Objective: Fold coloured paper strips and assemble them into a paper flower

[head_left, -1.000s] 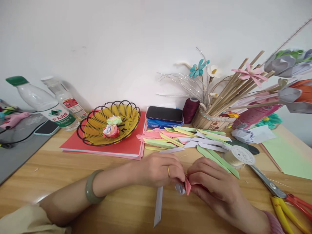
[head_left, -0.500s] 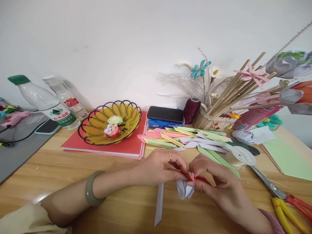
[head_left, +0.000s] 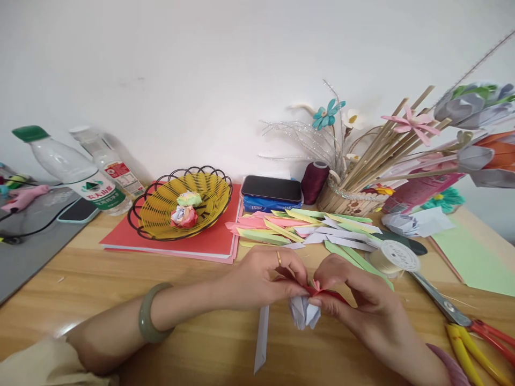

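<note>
Both hands meet low at centre of the wooden tabletop (head_left: 120, 279). Left hand (head_left: 261, 276), gold ring on one finger, has its fingertips pinched together on the small folded paper piece, red and pink on top and pale lavender beneath (head_left: 308, 305). Right hand (head_left: 354, 295) pinches the same piece from the other side, thumb and forefinger closed on the red edge. Most of the fold is covered by fingers; its shape cannot be made out. The piece sits just above the table, between the two hands.

A long white paper strip (head_left: 261, 338) runs from under the left hand toward the near edge.

Behind the hands: a loose pile of pink, green, yellow and white paper strips (head_left: 298, 228), partly overlapping. Right of it, a spool of clear thread (head_left: 396, 256). Scissors with yellow and red handles (head_left: 470, 327) are cut off at the frame's right edge. A yellow wire-rimmed basket (head_left: 161, 214) holds two crumpled paper flowers.
</note>
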Motion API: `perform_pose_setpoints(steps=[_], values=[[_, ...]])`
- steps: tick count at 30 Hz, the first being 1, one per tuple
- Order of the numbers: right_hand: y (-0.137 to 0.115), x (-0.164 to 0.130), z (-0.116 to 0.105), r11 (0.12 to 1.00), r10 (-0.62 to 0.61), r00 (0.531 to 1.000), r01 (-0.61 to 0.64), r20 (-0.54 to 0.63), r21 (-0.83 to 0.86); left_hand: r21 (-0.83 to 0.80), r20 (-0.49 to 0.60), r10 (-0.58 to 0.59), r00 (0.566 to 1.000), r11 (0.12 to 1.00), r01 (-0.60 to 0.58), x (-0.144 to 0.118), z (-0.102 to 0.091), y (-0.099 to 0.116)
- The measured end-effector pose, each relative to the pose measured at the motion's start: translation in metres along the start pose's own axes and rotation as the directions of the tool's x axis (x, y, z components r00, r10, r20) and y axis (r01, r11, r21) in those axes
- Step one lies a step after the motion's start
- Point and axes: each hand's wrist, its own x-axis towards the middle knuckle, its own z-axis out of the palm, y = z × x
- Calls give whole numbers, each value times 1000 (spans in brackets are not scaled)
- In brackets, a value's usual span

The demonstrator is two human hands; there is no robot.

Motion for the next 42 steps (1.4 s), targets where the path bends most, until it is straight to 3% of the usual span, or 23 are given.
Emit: perform_pose_setpoints(steps=[7, 12, 21, 27, 36, 42], values=[[-4, 3, -4, 981, 162, 984, -169, 77, 91, -127, 12, -127, 992, 984, 127, 0, 1, 1], [-6, 5, -9, 957, 270, 955, -280, 126, 76, -154, 2, -275, 962, 950, 272, 0, 2, 2], [-1, 5, -9, 960, 281, 955, -279, 91, -35, -208, -21, -438, 899, 881, 424, 2, 0, -1], [0, 5, -4, 962, 274, 961, -274, 36, 4, -209, -81, -456, 886, 877, 432, 2, 0, -2], [-1, 4, -2, 956, 290, 956, -291, 38, 33, -213, -51, -397, 916, 901, 378, 1, -1, -7], [1, 4, -2, 947, 313, 948, -316, 57, 57, -216, -55, -420, 906, 891, 400, 1, -1, -6]])
